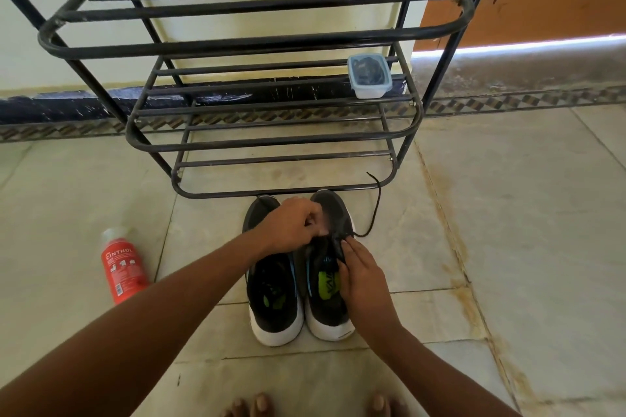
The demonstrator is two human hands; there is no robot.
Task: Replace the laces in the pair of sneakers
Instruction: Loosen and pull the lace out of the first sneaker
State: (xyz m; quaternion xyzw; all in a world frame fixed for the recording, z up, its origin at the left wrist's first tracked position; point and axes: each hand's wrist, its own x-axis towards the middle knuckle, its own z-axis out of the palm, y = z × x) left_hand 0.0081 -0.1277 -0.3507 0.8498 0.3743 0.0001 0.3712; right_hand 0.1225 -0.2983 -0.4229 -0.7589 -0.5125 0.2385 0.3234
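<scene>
On a tiled floor [508, 213], just in front of a black metal shoe rack [271, 142], two dark sneakers stand side by side. The left hand [291, 227] curls over the right sneaker [330, 267], seemingly pinching its black lace [376, 210], whose free end trails toward the rack; the right hand [364, 276] pinches the eyelet edge. Best steady that edge and draw the lace straight, one eyelet at a time. The left sneaker [274, 284] waits.
</scene>
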